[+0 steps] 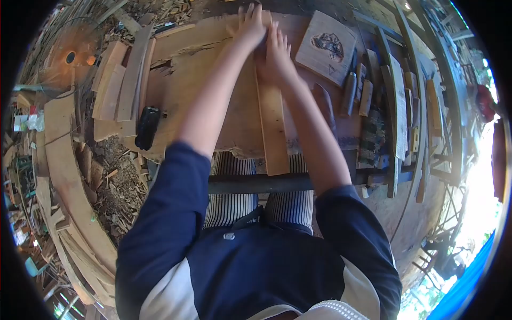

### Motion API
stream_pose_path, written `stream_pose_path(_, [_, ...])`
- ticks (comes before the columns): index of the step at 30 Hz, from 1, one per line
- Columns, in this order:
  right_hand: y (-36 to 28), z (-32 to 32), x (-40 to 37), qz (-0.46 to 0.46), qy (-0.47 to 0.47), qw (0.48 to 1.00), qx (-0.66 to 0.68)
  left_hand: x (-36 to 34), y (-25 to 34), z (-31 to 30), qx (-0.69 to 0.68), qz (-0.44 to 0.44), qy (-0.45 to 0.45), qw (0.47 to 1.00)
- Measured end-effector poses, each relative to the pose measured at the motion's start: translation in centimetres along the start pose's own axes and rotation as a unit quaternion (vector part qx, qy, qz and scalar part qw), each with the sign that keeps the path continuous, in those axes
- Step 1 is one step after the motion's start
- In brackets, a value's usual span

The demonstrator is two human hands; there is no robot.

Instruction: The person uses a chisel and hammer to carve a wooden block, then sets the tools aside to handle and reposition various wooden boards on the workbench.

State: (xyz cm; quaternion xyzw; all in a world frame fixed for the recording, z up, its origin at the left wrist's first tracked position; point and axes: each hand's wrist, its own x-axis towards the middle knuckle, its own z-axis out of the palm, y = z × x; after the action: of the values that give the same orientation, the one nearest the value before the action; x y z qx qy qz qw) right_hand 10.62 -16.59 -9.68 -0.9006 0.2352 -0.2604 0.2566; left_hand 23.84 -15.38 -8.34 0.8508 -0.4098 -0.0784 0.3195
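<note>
A narrow light-brown wooden strip [273, 120] runs lengthwise along the workbench, its near end sticking out past the bench edge above my lap. At its far end my left hand [250, 26] reaches out with the fingers stretched and apart, partly smeared by motion. My right hand [279, 56] lies just nearer, over the strip, its fingers extended forward and close beside the left wrist. Something dark shows under the hands, but I cannot make out what it is. The worn, cracked board [202, 101] of the bench top lies under the strip.
A square wooden panel with a dark carved figure [326, 48] lies to the right. Chisel-like tools with handles [349, 93] and stacked wood strips [394, 106] stand beyond it. A black case-like object [148, 128] sits at left, near a fan [70, 57] and wood scraps [120, 186].
</note>
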Motion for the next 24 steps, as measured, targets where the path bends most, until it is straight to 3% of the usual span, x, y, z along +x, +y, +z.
stream_pose_path(2, [1.0,1.3,4.1,0.019,-0.002,1.0,0.002,3.5,1.3,-1.9,0.028,-0.062,-0.056,0.996])
stream_pose_path(5, [0.9,1.0,3.0,-0.005,0.016,1.0,0.004,1.9,2.1,-2.0,0.09,-0.076,-0.068,0.991])
stream_pose_path(7, [-0.4,-1.0,-2.3,-0.021,-0.003,0.999,0.032,-1.8,0.4,1.4,0.011,-0.008,0.027,1.0])
stream_pose_path(8, [-2.0,-3.1,-5.9,-0.031,-0.018,0.995,0.09,-5.9,1.8,0.4,-0.003,-0.016,0.002,1.0])
stream_pose_path(10, [-4.2,-6.0,-14.9,-0.034,-0.04,0.996,0.068,-15.9,4.3,-0.1,-0.021,-0.016,-0.051,0.998])
stream_pose_path(12, [-6.6,-9.0,-22.2,-0.021,-0.076,0.993,0.091,-24.4,6.7,-0.3,-0.027,-0.005,-0.039,0.999])
stream_pose_path(14, [-7.7,-10.8,-26.5,0.004,-0.119,0.99,0.075,-28.2,7.8,-0.5,-0.043,-0.016,-0.038,0.998])
stream_pose_path(16, [-7.9,-11.0,-26.1,0.015,-0.13,0.988,0.086,-29.0,7.9,-0.3,-0.027,-0.01,-0.028,0.999])
stream_pose_path(19, [-5.4,-8.5,-18.3,-0.036,-0.111,0.99,0.076,-21.2,5.6,-0.1,0.007,-0.017,0.011,1.0])
stream_pose_path(23, [0.1,-1.3,-2.0,-0.083,0.001,0.992,0.092,-2.6,0.7,0.9,-0.012,-0.031,0.044,0.998])
stream_pose_path(24, [0.8,-0.1,1.5,-0.052,-0.026,0.994,0.089,0.4,0.5,-0.2,-0.004,-0.064,0.001,0.998])
